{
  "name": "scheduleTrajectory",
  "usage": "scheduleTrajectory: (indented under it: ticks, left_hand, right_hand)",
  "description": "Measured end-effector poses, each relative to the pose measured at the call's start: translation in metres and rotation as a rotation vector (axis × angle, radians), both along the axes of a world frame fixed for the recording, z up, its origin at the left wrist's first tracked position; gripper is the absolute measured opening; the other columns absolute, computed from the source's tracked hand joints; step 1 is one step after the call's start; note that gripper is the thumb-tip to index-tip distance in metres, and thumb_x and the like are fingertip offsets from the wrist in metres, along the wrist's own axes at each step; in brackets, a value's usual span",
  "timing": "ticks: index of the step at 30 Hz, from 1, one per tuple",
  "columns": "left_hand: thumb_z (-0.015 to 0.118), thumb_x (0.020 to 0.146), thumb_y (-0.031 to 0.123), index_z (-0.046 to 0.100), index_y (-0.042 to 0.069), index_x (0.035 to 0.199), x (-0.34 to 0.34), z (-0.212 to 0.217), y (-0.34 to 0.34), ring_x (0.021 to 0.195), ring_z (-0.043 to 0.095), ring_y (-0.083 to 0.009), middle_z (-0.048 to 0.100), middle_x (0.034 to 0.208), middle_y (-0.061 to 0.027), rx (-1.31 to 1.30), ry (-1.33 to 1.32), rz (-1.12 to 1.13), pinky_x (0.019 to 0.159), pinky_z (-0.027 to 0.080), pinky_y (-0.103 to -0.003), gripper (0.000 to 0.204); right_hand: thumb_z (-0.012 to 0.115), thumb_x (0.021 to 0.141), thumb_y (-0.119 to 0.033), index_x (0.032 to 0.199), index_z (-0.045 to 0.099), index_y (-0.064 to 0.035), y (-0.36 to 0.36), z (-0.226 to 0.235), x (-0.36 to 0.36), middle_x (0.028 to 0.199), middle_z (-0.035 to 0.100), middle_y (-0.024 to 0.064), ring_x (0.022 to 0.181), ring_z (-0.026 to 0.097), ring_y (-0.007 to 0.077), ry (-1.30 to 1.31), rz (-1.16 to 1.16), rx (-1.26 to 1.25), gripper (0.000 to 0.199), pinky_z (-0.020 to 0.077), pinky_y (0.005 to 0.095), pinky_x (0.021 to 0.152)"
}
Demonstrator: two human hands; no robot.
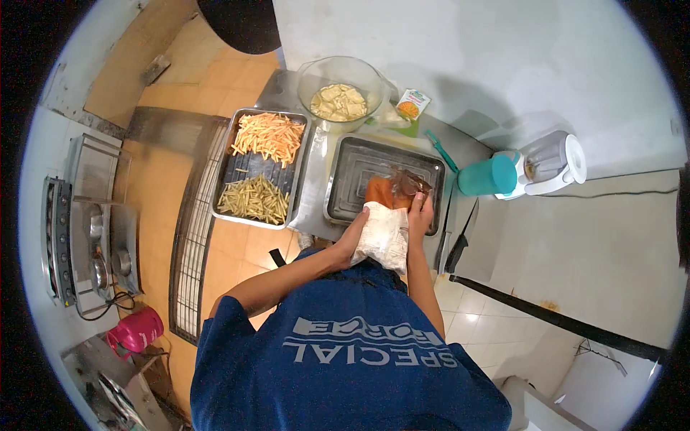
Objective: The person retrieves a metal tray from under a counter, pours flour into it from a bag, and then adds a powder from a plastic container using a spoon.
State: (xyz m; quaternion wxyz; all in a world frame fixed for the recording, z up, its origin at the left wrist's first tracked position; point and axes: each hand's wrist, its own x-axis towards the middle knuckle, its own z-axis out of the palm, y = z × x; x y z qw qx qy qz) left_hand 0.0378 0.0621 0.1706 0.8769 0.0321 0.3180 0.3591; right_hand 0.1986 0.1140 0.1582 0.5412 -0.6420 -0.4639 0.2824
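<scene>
Between my two hands is a plastic package (pixel 386 230), pale and printed at its near end and orange-brown toward its crinkled clear far end. My left hand (pixel 352 238) is closed round its left side, the thumb lying near the middle. On the other side my right hand (pixel 420 213) grips the right edge, close to the crinkled end. What is inside cannot be made out. The package is over the near part of a dark rectangular baking tray (pixel 350 161) on the steel counter.
Left of it, another tray (pixel 224 172) holds orange sticks and pale green sticks. Behind stands a glass bowl (pixel 309 79) of pale yellow pieces, beside a small carton (pixel 413 105). To the right are a black-handled knife (pixel 457 253), a teal jug (pixel 478 178) and a white blender (pixel 573 159).
</scene>
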Motion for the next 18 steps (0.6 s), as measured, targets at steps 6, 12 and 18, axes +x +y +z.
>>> scheduleTrajectory:
  ticks: [6,12,18]
  left_hand:
    - [0.032,0.106,0.054,0.047,0.002,0.142,-0.005,0.013,-0.002,0.118,0.062,-0.0249,0.061,0.133,-0.0135,-0.055,0.044,0.009,0.103,0.048,-0.038,0.065]
    - [0.03,0.106,0.054,0.047,0.002,0.142,-0.007,0.01,-0.005,0.117,0.063,-0.024,0.061,0.133,-0.0129,-0.05,0.077,0.027,0.102,0.049,-0.038,0.065]
    - [0.029,0.106,0.053,0.049,0.003,0.14,-0.003,0.007,-0.004,0.114,0.065,-0.0241,0.063,0.131,-0.0127,-0.082,0.046,0.016,0.101,0.05,-0.037,0.064]
  right_hand:
    - [0.049,0.105,-0.027,0.105,0.059,0.0029,0.0,-0.008,-0.006,0.086,0.062,0.0126,0.079,0.057,0.0236,-0.078,0.071,0.039,0.032,0.0457,0.0381,0.073]
    - [0.047,0.105,-0.028,0.122,0.058,0.0044,0.002,-0.004,-0.011,0.102,0.066,0.0145,0.09,0.06,0.0268,0.018,0.035,0.024,0.038,0.0464,0.0379,0.083]
    - [0.048,0.105,-0.027,0.123,0.059,0.0027,-0.006,-0.019,0.0,0.106,0.067,0.0173,0.093,0.063,0.0292,-0.052,0.024,-0.001,0.037,0.0481,0.039,0.084]
